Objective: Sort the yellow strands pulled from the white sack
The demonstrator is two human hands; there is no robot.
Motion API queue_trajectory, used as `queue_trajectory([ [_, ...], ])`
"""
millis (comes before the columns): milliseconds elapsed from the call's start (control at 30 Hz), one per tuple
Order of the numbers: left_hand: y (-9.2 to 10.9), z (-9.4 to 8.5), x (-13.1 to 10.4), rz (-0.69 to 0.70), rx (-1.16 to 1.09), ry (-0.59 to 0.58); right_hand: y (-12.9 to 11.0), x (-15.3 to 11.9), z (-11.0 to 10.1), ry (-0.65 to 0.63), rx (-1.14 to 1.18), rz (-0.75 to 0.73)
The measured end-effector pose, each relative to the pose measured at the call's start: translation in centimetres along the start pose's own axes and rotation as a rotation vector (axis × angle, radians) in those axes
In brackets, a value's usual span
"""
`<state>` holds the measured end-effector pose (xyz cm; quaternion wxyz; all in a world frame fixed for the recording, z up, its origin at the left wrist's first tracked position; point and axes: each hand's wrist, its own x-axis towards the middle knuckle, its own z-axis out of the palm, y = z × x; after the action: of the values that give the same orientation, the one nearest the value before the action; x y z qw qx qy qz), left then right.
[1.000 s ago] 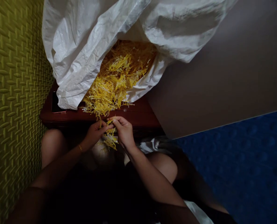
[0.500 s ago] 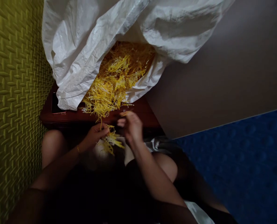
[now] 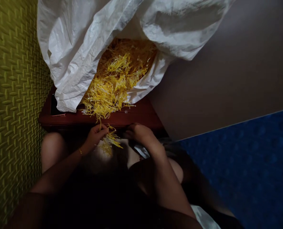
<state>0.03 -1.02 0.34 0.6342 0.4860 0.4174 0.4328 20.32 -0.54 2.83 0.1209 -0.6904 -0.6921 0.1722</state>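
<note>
My left hand (image 3: pixel 97 135) is closed in a pinch on a bunch of thin yellow strands (image 3: pixel 113 137), which fans out to the right of the fingertips. My right hand (image 3: pixel 141 132) hovers to the right of the bunch, apart from it. Its fingers are curled and lie in shadow, so anything between them cannot be made out. Beyond both hands, a heap of similar yellow strands with pale tips (image 3: pixel 108 92) spills from the mouth of a white woven sack (image 3: pixel 72 63). One strand trails from the heap down to my left hand.
The sack's mouth rests on a dark red, bench-like surface (image 3: pixel 141 116). A dark flat object, possibly a phone (image 3: pixel 54 106), lies at its left end. Yellow textured matting (image 3: pixel 15 95) is on the left, a grey-brown panel (image 3: pixel 215 82) on the right, blue matting (image 3: pixel 251 159) lower right.
My right hand has come down and to the right, away from the red surface, its fingers now turned into shadow. My left hand keeps its pinch on the strands. The view has shifted slightly.
</note>
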Motion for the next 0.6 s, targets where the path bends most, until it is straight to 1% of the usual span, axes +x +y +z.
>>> queue_trajectory([
  [67, -0.1, 0.2, -0.1, -0.023, 0.011, -0.010, -1.7, -0.6, -0.1, 0.127, 0.174, -0.124],
  [100, -0.1, 0.2, -0.1, -0.028, 0.018, -0.012, -2.5, -0.8, -0.1, 0.157, 0.290, -0.189],
  [167, -0.1, 0.4, -0.2, -0.021, 0.033, -0.020, -4.0, -1.2, 0.1, 0.137, 0.491, -0.277],
  [200, -0.1, 0.4, -0.2, -0.010, 0.038, -0.026, -4.6, -1.2, 0.3, 0.109, 0.564, -0.288],
  [300, 0.0, 0.5, -0.3, 0.023, 0.048, -0.054, -5.4, -1.3, 1.1, 0.051, 0.756, -0.254],
  [433, 0.4, 0.3, -0.3, 0.070, 0.072, -0.090, -5.8, -1.0, 2.5, 0.105, 1.025, -0.178],
  [500, 0.6, 0.2, -0.4, 0.103, 0.076, -0.096, -5.7, -0.5, 2.9, 0.143, 1.127, -0.124],
  [533, 0.7, 0.2, -0.5, 0.119, 0.082, -0.103, -5.4, -0.1, 2.8, 0.198, 1.168, -0.092],
  [567, 0.8, 0.1, -0.6, 0.132, 0.091, -0.110, -4.8, 0.3, 2.4, 0.294, 1.203, -0.056],
  [600, 0.8, 0.0, -0.8, 0.143, 0.101, -0.116, -4.0, 0.8, 1.8, 0.423, 1.230, -0.018],
])
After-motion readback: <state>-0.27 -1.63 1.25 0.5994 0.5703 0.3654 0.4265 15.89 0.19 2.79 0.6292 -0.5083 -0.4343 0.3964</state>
